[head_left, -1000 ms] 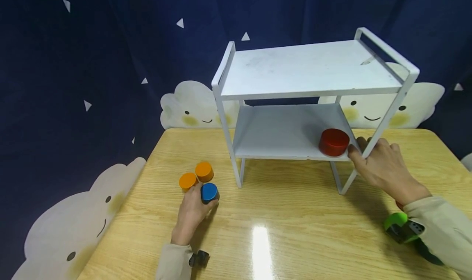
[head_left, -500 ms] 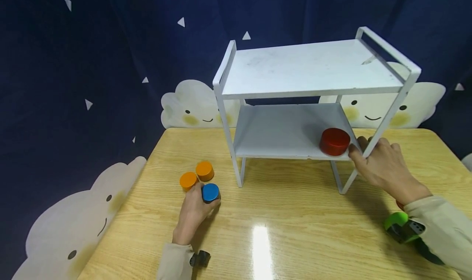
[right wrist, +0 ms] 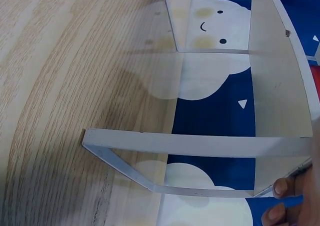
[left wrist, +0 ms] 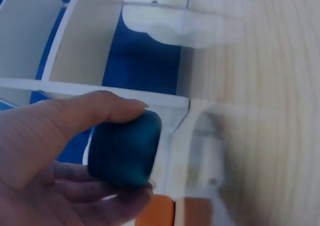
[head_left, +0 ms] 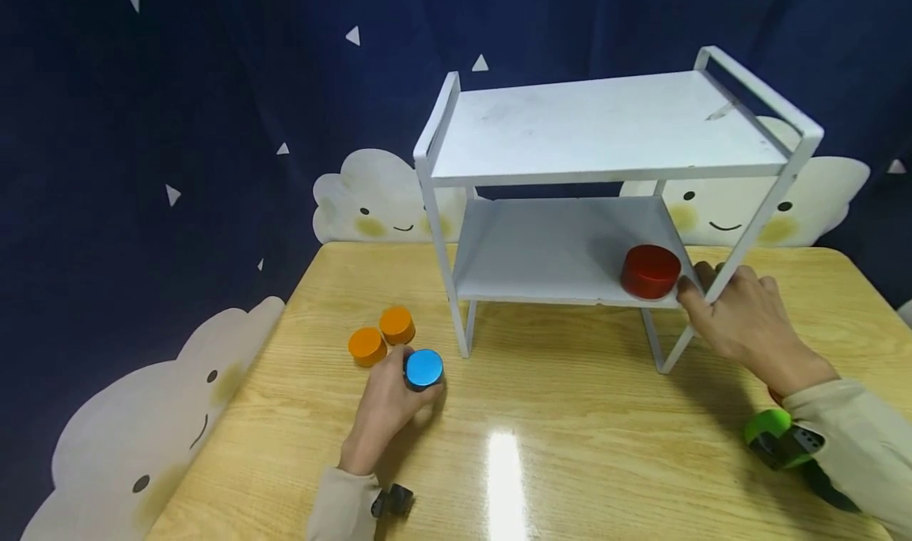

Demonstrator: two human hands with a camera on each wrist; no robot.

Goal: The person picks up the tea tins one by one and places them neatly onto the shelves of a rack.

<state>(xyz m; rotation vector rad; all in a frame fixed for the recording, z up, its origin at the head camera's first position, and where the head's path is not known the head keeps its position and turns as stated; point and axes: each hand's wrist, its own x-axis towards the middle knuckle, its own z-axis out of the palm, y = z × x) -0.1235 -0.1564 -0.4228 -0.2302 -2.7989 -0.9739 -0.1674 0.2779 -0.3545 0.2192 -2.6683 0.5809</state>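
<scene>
My left hand [head_left: 387,406] grips a blue cylindrical block [head_left: 423,369] at the left of the table, thumb on one side and fingers on the other. In the left wrist view the block [left wrist: 125,148] is pinched between thumb and fingers, and it looks lifted off the tabletop. Two orange cylindrical blocks [head_left: 366,346] stand just beyond that hand. My right hand [head_left: 744,323] holds the white two-tier shelf [head_left: 606,129] by its right side, around the front post at the lower board. A larger red cylindrical block [head_left: 651,272] sits on that board, close to my right thumb.
The shelf's thin legs [head_left: 663,355] stand on the wooden table [head_left: 541,414]. Partly under my right forearm lie a green object [head_left: 768,426] and a red one [head_left: 775,397], mostly hidden. A dark blue curtain [head_left: 214,66] with cloud cut-outs hangs behind.
My left hand has moved right with the blue block, away from the orange blocks, and the block's top looks brighter. The right hand keeps its hold on the shelf. The view has shifted slightly.
</scene>
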